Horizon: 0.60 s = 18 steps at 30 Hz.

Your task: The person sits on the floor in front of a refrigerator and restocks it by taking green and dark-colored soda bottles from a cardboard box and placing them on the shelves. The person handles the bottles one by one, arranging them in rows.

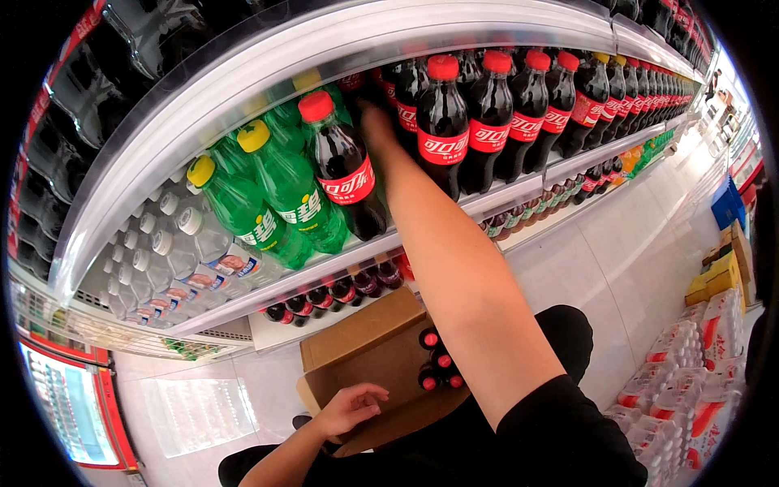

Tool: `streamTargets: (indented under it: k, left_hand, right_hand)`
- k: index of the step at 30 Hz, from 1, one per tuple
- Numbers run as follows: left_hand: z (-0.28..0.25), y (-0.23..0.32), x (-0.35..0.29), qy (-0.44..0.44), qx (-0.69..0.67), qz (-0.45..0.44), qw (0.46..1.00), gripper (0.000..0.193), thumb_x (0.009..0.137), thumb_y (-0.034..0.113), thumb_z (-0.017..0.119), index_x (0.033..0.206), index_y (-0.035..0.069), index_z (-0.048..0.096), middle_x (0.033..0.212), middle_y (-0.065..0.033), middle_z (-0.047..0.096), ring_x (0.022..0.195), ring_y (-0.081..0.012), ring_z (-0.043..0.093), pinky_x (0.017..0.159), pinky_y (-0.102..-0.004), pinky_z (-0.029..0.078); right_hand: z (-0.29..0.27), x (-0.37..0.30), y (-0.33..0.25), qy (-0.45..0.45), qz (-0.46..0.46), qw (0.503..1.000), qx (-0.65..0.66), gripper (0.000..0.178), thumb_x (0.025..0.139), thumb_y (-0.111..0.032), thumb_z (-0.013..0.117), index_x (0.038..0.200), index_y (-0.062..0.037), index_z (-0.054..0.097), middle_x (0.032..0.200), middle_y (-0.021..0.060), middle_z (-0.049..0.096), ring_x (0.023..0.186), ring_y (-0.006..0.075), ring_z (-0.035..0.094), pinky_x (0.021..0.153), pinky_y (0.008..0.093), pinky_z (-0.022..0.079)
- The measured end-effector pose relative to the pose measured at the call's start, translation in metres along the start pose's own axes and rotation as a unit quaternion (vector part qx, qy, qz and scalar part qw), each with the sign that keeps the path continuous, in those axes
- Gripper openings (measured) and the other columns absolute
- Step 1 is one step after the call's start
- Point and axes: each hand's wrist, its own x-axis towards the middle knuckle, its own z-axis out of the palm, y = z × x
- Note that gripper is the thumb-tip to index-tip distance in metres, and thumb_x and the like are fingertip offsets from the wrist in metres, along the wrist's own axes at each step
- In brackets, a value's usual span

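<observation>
My right arm reaches across into a gap in the shelf row, between a red-capped cola bottle [345, 166] on its left and another cola bottle [443, 114] on its right. Deep in that gap my right hand [375, 122] is in shadow, its fingers hidden, so I cannot make out what it touches. Low in front, my left hand [350, 410] hovers over the left part of an open cardboard box [361, 329]. Its fingers are loosely bent and apart, with nothing in them. Several small red-capped dark bottles [442, 359] stand at the box's right end.
Green soda bottles [300, 199] and clear water bottles [166, 264] fill the shelf's left side. A lower shelf holds small dark bottles [320, 296]. Shrink-wrapped packs [677, 390] are stacked on the floor at right, near yellow cartons [714, 280] and a blue crate [728, 203].
</observation>
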Motion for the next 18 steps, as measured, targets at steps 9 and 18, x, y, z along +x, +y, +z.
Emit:
streamTargets:
  k: [9, 18]
  left_hand:
    - [-0.006, 0.007, -0.011, 0.028, 0.029, 0.006, 0.999, 0.037, 0.1, -0.004, 0.062, 0.136, 0.0, 0.06, 0.13, -0.011, 0.065, 0.107, -0.0188, 0.067, 0.094, -0.0335, 0.055]
    - [-0.006, 0.003, -0.017, 0.036, 0.02, 0.014, 0.999, 0.037, 0.1, -0.004, 0.064, 0.136, 0.0, 0.061, 0.129, -0.0102, 0.065, 0.107, -0.0188, 0.067, 0.094, -0.0333, 0.055]
  right_hand:
    - [0.008, 0.004, -0.006, -0.065, 0.047, 0.997, -0.023, 0.056, 0.098, -0.027, 0.058, 0.148, -0.0011, 0.055, 0.149, 0.0206, 0.056, 0.137, 0.0317, 0.052, 0.116, 0.0395, 0.038]
    - [0.005, 0.004, -0.013, -0.085, -0.158, 0.94, -0.29, 0.059, 0.098, -0.026, 0.056, 0.152, -0.004, 0.052, 0.155, 0.0214, 0.052, 0.145, 0.0369, 0.046, 0.12, 0.0422, 0.035]
